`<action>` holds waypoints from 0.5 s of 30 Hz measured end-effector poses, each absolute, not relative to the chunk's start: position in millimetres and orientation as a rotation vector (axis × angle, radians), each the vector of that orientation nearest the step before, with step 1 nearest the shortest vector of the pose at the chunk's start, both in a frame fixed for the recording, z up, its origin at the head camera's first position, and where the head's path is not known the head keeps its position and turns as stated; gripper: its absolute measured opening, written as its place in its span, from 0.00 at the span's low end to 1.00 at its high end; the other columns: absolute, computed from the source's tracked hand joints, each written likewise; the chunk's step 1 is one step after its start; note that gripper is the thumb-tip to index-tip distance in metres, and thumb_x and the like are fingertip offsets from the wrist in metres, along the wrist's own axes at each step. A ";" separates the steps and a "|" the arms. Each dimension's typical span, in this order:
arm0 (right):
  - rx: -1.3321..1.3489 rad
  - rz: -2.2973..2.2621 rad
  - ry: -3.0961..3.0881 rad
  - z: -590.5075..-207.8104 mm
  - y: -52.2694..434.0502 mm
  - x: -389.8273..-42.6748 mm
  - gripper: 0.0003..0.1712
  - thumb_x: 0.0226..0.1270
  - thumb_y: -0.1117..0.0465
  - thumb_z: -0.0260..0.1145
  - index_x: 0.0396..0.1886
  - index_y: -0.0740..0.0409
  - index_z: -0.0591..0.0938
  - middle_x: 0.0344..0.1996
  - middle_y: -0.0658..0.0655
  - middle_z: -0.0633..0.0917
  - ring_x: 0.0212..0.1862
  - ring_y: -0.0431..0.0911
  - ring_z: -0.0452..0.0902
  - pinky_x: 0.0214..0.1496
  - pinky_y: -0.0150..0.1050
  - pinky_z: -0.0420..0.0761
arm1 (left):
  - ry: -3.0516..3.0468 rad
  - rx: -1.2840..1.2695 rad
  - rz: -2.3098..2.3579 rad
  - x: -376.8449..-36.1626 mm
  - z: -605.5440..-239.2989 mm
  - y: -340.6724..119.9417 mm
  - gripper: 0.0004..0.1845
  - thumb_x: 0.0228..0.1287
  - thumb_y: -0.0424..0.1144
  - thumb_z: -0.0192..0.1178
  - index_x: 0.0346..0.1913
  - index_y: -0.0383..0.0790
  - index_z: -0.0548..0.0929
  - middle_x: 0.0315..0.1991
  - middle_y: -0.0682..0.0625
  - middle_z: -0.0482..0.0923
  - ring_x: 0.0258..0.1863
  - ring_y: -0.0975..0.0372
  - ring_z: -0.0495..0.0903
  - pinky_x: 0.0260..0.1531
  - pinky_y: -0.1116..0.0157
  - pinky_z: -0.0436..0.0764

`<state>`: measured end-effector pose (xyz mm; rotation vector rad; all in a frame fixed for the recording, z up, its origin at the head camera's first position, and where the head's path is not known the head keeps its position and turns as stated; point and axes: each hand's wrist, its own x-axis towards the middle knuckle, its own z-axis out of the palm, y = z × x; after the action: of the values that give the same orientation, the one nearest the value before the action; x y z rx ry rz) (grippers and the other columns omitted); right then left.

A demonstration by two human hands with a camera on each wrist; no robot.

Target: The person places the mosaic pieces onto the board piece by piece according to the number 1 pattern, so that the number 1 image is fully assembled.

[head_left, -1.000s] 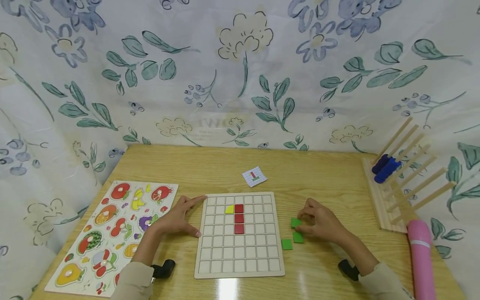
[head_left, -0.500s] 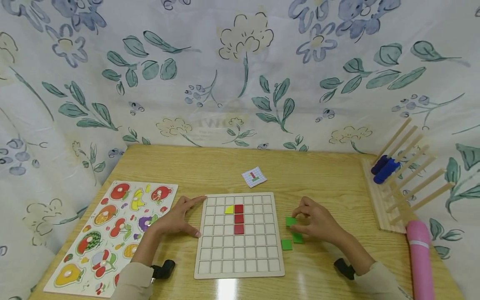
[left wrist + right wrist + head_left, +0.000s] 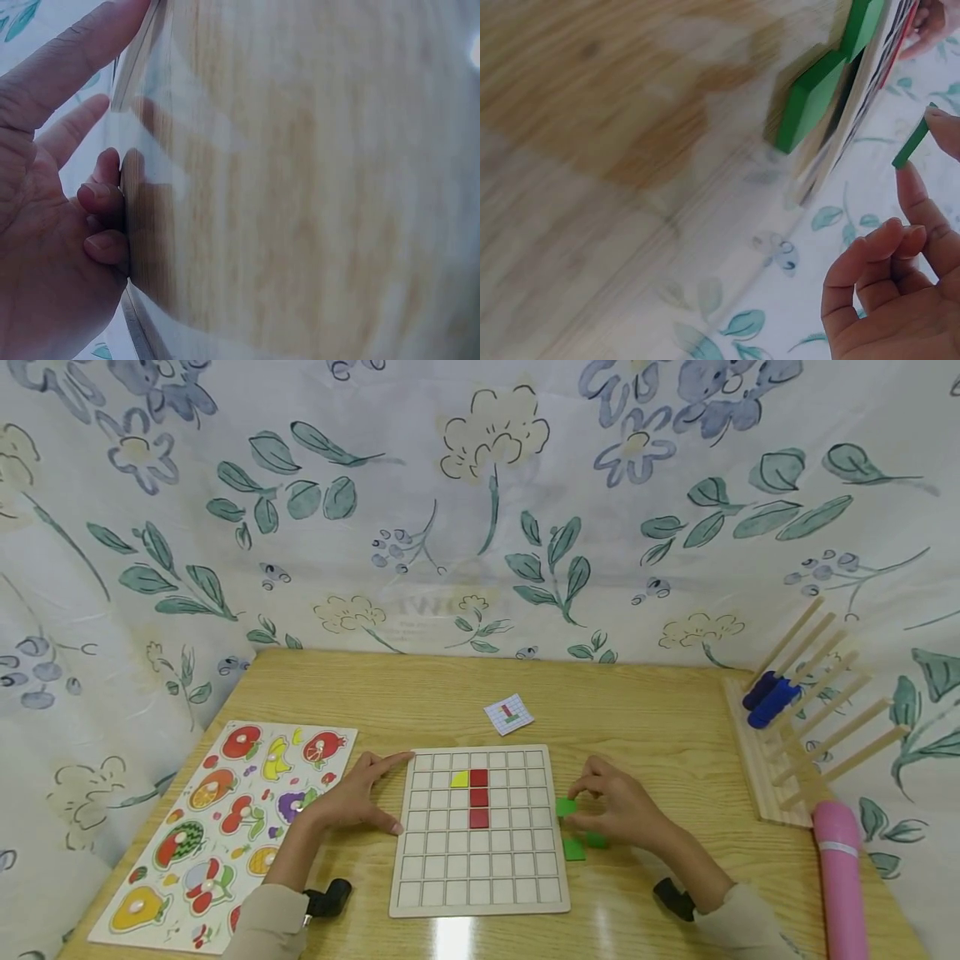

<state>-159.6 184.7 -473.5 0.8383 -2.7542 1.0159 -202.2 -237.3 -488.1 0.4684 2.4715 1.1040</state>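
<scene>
A pale wooden grid board (image 3: 517,889) lies mid-table, with three red square tiles (image 3: 478,797) in a column and a yellow curved-edge tile (image 3: 459,779) left of the top one. My left hand (image 3: 352,797) steadies the board's left side, thumb and forefinger spread along its edge; the other fingers rest at the tabletop in the left wrist view. Thumb and forefinger of my right hand (image 3: 618,806) pinch a green square tile (image 3: 915,139) by its edges, lifted beside the board's right edge. Two more green tiles (image 3: 574,850) lie on the table below that hand.
Behind the board lies a small pattern card (image 3: 509,714). A fruit puzzle board (image 3: 247,760) is at the left. On the right stand a wooden peg rack (image 3: 772,777) with blue pieces and a pink cylinder (image 3: 842,877). A floral curtain (image 3: 480,527) hangs behind.
My right hand has lifted the green tile off the table and carried it left to the board's right edge. My left hand stays at the board's left side.
</scene>
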 end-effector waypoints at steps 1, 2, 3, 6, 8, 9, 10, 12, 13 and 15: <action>0.850 1.015 -2.755 -473.2 182.9 -159.6 0.12 0.48 0.60 0.81 0.32 0.53 0.87 0.31 0.50 0.71 0.32 0.39 0.65 0.31 0.29 0.68 | 2.472 0.472 1.103 -202.2 -488.1 -237.4 0.59 0.38 0.45 0.83 0.77 0.51 0.62 0.45 0.43 0.57 0.46 0.52 0.61 0.49 0.54 0.64; 0.859 1.012 -2.759 -472.8 180.8 -159.6 0.12 0.48 0.60 0.81 0.32 0.53 0.86 0.31 0.50 0.71 0.32 0.39 0.65 0.31 0.29 0.68 | 2.475 0.472 1.102 -202.3 -488.2 -237.5 0.59 0.38 0.46 0.83 0.77 0.51 0.62 0.45 0.43 0.57 0.46 0.52 0.61 0.49 0.54 0.64; 0.869 1.012 -2.760 -472.5 178.9 -159.5 0.12 0.48 0.60 0.81 0.32 0.53 0.86 0.31 0.51 0.71 0.32 0.39 0.66 0.31 0.29 0.68 | 2.476 0.470 1.102 -202.3 -488.3 -237.7 0.59 0.38 0.46 0.83 0.77 0.51 0.62 0.45 0.43 0.57 0.46 0.52 0.61 0.49 0.54 0.64; 0.889 1.019 -2.776 -470.7 172.8 -159.0 0.12 0.49 0.60 0.81 0.32 0.52 0.87 0.32 0.51 0.71 0.33 0.39 0.66 0.32 0.29 0.69 | 2.483 0.477 1.089 -202.5 -488.6 -238.3 0.59 0.38 0.46 0.83 0.77 0.51 0.62 0.45 0.43 0.57 0.46 0.52 0.61 0.49 0.54 0.65; 0.893 1.026 -2.791 -469.4 168.6 -158.6 0.12 0.49 0.59 0.81 0.32 0.52 0.87 0.32 0.51 0.71 0.34 0.40 0.67 0.33 0.29 0.69 | 2.488 0.468 1.083 -202.6 -488.8 -238.5 0.59 0.37 0.47 0.83 0.77 0.52 0.62 0.45 0.44 0.58 0.46 0.52 0.62 0.50 0.54 0.65; 0.901 1.031 -2.791 -469.0 166.6 -158.5 0.12 0.49 0.59 0.81 0.33 0.52 0.87 0.32 0.52 0.71 0.34 0.41 0.67 0.34 0.29 0.70 | 2.487 0.468 1.084 -202.5 -488.7 -238.5 0.59 0.37 0.46 0.83 0.77 0.52 0.62 0.45 0.44 0.58 0.46 0.52 0.62 0.50 0.54 0.65; 0.903 1.033 -2.797 -468.4 164.7 -158.2 0.11 0.50 0.59 0.80 0.33 0.52 0.87 0.32 0.52 0.71 0.34 0.41 0.67 0.34 0.29 0.69 | 2.488 0.473 1.084 -202.4 -488.4 -238.6 0.59 0.37 0.46 0.83 0.77 0.52 0.62 0.45 0.43 0.58 0.46 0.52 0.62 0.50 0.54 0.65; 0.915 1.029 -2.799 -467.6 161.0 -157.8 0.11 0.50 0.58 0.80 0.33 0.51 0.86 0.32 0.51 0.71 0.34 0.41 0.68 0.35 0.29 0.69 | 2.486 0.479 1.088 -202.2 -488.1 -238.4 0.59 0.37 0.46 0.83 0.76 0.51 0.62 0.45 0.43 0.58 0.46 0.52 0.62 0.50 0.54 0.65; 0.920 1.027 -2.799 -467.4 159.4 -157.7 0.11 0.50 0.58 0.80 0.32 0.51 0.86 0.32 0.51 0.71 0.34 0.41 0.68 0.35 0.29 0.69 | 2.485 0.478 1.095 -201.9 -487.6 -238.2 0.59 0.37 0.45 0.83 0.76 0.51 0.62 0.45 0.43 0.58 0.46 0.52 0.62 0.49 0.54 0.65; 0.927 1.023 -2.798 -466.6 156.0 -157.3 0.11 0.50 0.57 0.80 0.32 0.51 0.86 0.32 0.50 0.71 0.34 0.40 0.67 0.35 0.29 0.68 | 2.482 0.477 1.102 -201.8 -487.3 -237.9 0.58 0.37 0.45 0.83 0.76 0.51 0.62 0.45 0.43 0.58 0.46 0.52 0.62 0.49 0.54 0.65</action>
<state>-157.3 156.0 -466.6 0.9274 -2.7984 1.0235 -201.8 -237.9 -487.3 0.4771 2.4818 1.1020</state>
